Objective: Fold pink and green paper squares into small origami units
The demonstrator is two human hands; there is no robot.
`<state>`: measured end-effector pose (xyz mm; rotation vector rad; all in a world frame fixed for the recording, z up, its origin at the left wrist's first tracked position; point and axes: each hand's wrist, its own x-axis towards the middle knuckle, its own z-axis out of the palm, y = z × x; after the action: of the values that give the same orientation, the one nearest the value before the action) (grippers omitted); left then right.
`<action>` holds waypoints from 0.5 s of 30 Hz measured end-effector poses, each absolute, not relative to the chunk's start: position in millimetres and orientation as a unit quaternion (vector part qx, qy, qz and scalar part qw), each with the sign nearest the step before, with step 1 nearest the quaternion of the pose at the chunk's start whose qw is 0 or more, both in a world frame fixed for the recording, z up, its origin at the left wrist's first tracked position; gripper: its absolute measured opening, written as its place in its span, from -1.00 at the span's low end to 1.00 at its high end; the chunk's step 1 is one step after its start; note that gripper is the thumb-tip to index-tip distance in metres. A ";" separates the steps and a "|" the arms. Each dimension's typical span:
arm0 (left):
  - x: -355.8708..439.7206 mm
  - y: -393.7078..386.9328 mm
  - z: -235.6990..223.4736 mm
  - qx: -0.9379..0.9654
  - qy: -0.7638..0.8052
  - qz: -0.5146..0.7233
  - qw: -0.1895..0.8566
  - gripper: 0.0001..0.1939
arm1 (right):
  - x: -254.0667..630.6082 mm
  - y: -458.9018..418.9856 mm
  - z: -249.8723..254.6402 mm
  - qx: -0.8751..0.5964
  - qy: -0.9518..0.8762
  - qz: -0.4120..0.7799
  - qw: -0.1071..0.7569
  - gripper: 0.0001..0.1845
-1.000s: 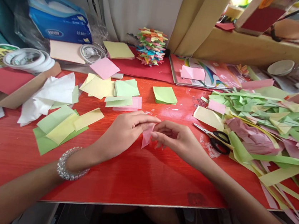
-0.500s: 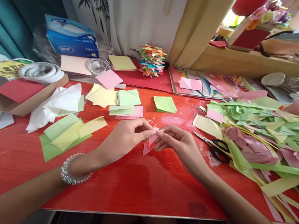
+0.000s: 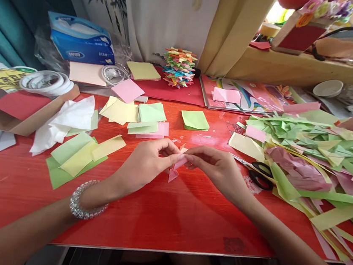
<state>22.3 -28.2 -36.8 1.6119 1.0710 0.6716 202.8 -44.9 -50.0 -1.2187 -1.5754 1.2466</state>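
Observation:
A small folded pink paper piece (image 3: 175,166) is pinched between both my hands just above the red table (image 3: 160,216). My left hand (image 3: 147,161), with a beaded bracelet on its wrist, grips the paper from the left with fingertips closed. From the right, my right hand (image 3: 215,166) pinches the same piece, thumb and fingers pressed together. A pointed pink tip hangs below the fingers.
Black-handled scissors (image 3: 256,173) lie right of my right hand beside a heap of green, yellow and pink paper scraps (image 3: 315,148). Paper squares (image 3: 146,116), a green stack (image 3: 194,119), crumpled tissue (image 3: 66,120), tape rolls (image 3: 46,81), a tissue box (image 3: 80,38) and a colourful folded-paper tower (image 3: 179,67) lie behind.
The pink paper has been folded smaller and tighter between my fingertips. Both hands have stayed in place at the table's middle, fingers drawn closer together; the view has shifted slightly.

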 end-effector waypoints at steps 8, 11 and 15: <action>26.2 -31.7 -42.0 0.624 0.431 0.372 0.535 -0.80 | 199.6 -46.4 -51.5 -0.464 -0.533 0.541 0.457 -0.84; 25.7 -32.2 -41.6 0.641 0.429 0.376 0.514 -0.85 | 200.0 -47.0 -51.1 -0.456 -0.549 0.537 0.451 -0.81; 23.8 -31.4 -41.0 0.651 0.438 0.370 0.497 -0.80 | 200.0 -47.6 -50.7 -0.457 -0.545 0.521 0.472 -0.88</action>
<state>23.8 -31.4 -41.0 1.5767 1.0618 0.8954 200.0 -47.6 -50.7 -1.1192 -1.3331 1.2757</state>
